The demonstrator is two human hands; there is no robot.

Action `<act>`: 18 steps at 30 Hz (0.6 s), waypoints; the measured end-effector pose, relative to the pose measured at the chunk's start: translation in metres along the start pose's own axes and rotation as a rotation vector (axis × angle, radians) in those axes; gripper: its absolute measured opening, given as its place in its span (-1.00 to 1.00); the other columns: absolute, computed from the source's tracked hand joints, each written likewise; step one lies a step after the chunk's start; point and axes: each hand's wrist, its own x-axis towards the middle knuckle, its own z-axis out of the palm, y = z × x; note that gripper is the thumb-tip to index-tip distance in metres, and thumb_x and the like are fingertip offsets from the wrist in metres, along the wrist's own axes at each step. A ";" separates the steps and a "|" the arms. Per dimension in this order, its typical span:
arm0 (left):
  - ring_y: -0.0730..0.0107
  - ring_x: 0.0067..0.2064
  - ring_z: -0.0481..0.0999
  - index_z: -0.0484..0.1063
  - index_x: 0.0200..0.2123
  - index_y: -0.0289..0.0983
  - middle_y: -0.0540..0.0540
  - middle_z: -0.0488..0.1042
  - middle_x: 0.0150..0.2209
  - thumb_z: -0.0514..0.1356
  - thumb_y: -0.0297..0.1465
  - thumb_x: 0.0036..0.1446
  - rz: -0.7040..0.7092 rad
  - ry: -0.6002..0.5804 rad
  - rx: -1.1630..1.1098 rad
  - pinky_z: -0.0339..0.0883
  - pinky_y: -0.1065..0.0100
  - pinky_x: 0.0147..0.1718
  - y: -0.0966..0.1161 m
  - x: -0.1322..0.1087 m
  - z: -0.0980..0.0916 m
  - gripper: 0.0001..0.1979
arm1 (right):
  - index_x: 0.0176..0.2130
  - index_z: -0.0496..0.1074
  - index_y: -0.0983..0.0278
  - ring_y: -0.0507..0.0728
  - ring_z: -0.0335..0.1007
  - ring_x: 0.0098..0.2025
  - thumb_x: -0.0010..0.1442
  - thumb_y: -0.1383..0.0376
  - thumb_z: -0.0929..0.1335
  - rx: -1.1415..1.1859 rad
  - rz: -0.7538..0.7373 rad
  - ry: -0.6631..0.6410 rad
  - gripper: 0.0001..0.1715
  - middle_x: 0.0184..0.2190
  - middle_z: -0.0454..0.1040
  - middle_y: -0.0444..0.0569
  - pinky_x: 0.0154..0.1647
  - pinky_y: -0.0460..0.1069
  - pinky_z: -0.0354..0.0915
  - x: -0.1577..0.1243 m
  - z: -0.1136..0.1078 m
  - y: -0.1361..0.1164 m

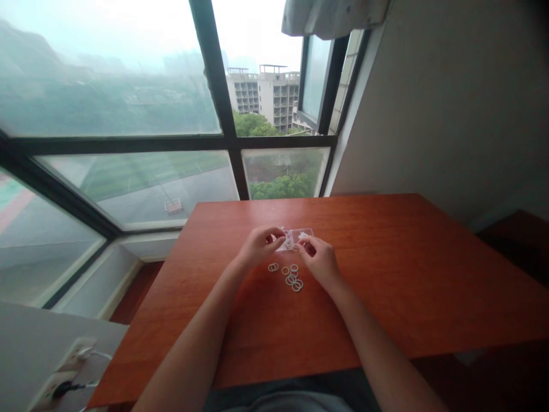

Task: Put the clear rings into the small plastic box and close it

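Observation:
A small clear plastic case [295, 237] lies on the reddish wooden table [407, 274], a little past the middle. My left hand [258, 246] has its fingers pinched at the case's left edge. My right hand [319, 258] is pinched at the case's near right side, holding something too small to name. Several small pale rings [291, 276] lie loose on the table just in front of the case, between my two wrists.
A large window with dark frames [223, 114] stands beyond the table's far edge. A grey wall [450, 114] runs along the right. At lower left a white ledge carries a socket with a plugged cable [68, 372]. A dark low piece of furniture [518, 234] sits at right.

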 end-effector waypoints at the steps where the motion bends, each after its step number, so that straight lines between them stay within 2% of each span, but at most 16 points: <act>1: 0.58 -0.52 0.29 0.52 -0.31 -0.33 -0.02 0.46 -0.48 0.18 -0.32 0.13 0.012 -0.048 -0.024 0.18 0.53 -0.54 0.005 0.000 0.002 -0.80 | -0.38 0.45 0.25 0.01 0.24 -0.53 0.15 0.22 0.33 -0.001 0.004 -0.002 -0.84 -0.57 0.36 -0.16 -0.46 -0.11 0.13 0.000 0.000 0.000; 3: 0.58 -0.52 0.29 0.52 -0.33 -0.34 -0.01 0.45 -0.49 0.18 -0.31 0.13 0.031 -0.132 -0.053 0.17 0.54 -0.53 0.012 -0.001 0.005 -0.80 | -0.37 0.45 0.25 0.02 0.26 -0.52 0.15 0.21 0.33 -0.005 0.008 -0.008 -0.83 -0.56 0.38 -0.15 -0.45 -0.11 0.14 0.000 0.000 0.001; 5: 0.58 -0.51 0.29 0.52 -0.35 -0.33 -0.01 0.44 -0.50 0.18 -0.35 0.11 0.037 -0.166 -0.061 0.17 0.55 -0.52 0.016 -0.002 0.008 -0.82 | -0.36 0.46 0.26 0.02 0.27 -0.51 0.15 0.20 0.33 -0.010 0.011 -0.011 -0.82 -0.55 0.40 -0.13 -0.44 -0.11 0.16 0.000 0.000 0.001; 9: 0.57 -0.50 0.29 0.50 -0.38 -0.33 0.00 0.44 -0.50 0.16 -0.45 0.06 0.029 -0.131 -0.028 0.17 0.54 -0.50 0.014 -0.001 0.011 -0.88 | -0.34 0.46 0.26 0.03 0.29 -0.49 0.17 0.20 0.31 -0.023 0.028 -0.038 -0.80 -0.53 0.43 -0.11 -0.42 -0.10 0.18 0.000 -0.001 -0.001; 12: 0.56 -0.49 0.31 0.49 -0.40 -0.33 -0.01 0.46 -0.49 0.16 -0.45 0.05 0.014 -0.069 0.025 0.19 0.52 -0.49 0.005 0.000 0.010 -0.89 | -0.34 0.45 0.26 0.04 0.31 -0.48 0.17 0.20 0.30 -0.044 0.035 -0.064 -0.80 -0.50 0.45 -0.10 -0.40 -0.09 0.19 0.000 -0.001 -0.003; 18: 0.53 -0.50 0.35 0.49 -0.40 -0.31 -0.03 0.50 -0.45 0.16 -0.40 0.07 -0.127 0.174 0.143 0.18 0.50 -0.50 -0.017 0.004 0.002 -0.87 | -0.36 0.45 0.25 0.02 0.30 -0.50 0.16 0.23 0.32 -0.073 0.035 -0.127 -0.84 -0.52 0.44 -0.11 -0.42 -0.10 0.17 -0.001 0.002 -0.002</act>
